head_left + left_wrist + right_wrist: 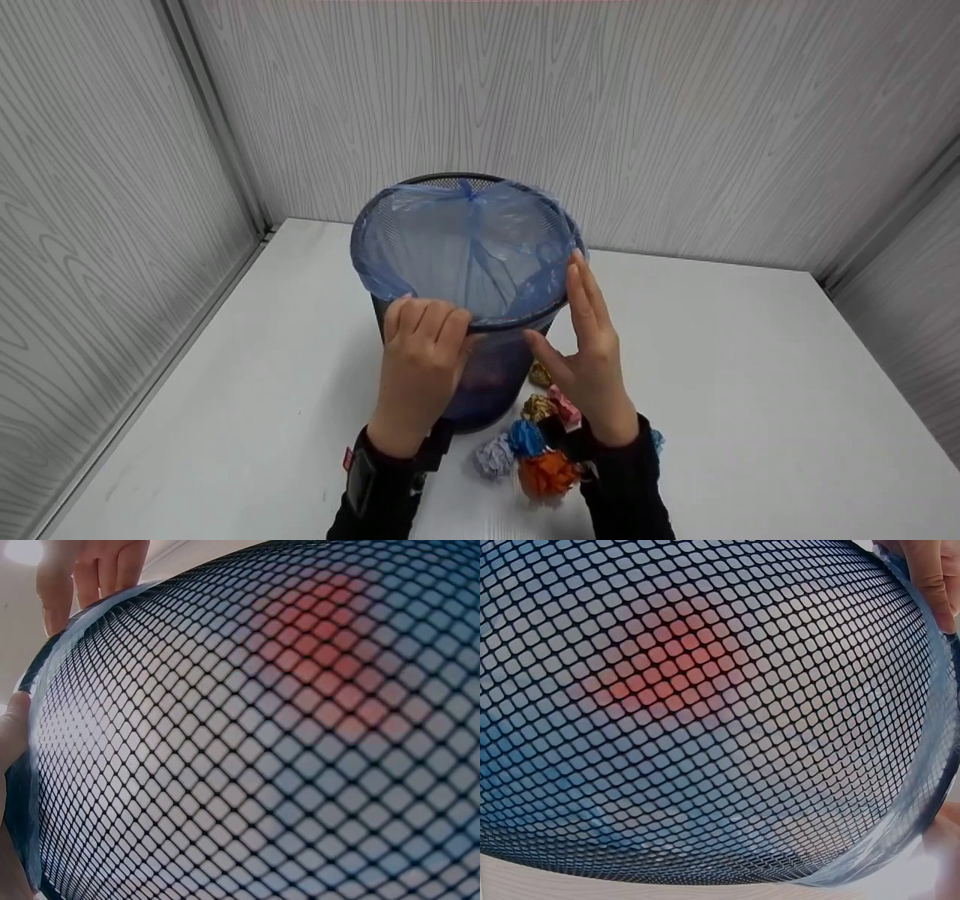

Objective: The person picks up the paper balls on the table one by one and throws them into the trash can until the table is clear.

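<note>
A black mesh wastebasket [491, 405] stands tilted toward me, its mouth lined with a translucent blue trash bag [427, 247]. The bag is folded over the rim, and a bunched knot shows at the far side. My left hand [424, 337] grips the near-left rim and bag, fingers curled over the top and thumb below. On the right, my right hand [592, 345] rests against the rim with straight fingers, thumb spread apart near the front edge. Through the mesh [187, 735] in the left wrist view, a blurred red patch [322, 652] shows.
Crumpled paper balls lie by the basket's base at right: orange [549, 474], blue [526, 437], pale lavender [494, 456], gold [537, 408] and pink [564, 406]. The white table [750, 375] is enclosed by grey wood-grain panels [600, 112].
</note>
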Motion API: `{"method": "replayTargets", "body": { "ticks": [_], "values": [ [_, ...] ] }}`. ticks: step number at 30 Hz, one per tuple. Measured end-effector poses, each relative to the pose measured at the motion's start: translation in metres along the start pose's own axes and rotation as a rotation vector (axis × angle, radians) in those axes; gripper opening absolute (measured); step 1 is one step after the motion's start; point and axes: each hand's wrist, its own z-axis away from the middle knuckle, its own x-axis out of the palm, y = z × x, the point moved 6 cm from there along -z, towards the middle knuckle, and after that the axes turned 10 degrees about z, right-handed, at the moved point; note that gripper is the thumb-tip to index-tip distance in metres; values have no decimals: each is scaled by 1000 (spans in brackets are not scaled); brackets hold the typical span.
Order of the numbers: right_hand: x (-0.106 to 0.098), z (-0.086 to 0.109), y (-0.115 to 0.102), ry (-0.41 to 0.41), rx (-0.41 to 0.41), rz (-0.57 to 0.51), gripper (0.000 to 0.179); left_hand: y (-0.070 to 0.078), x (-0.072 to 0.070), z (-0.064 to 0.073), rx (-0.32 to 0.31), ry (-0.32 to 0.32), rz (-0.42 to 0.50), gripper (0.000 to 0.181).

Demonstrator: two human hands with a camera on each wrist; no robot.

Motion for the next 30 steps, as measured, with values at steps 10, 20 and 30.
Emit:
{"method": "replayTargets", "body": {
  "ticks": [10, 20, 30],
  "values": [
    [-13, 2, 0, 4, 2, -42, 55, 2, 2, 0, 6, -10, 7, 34],
    [-29, 2, -16, 50, -22, -92, 43, 1, 0, 0, -1, 3, 5, 30],
    [-28, 19, -17, -167, -90, -37, 36, 2, -1, 0, 3, 12, 8, 32]
  ]
}}
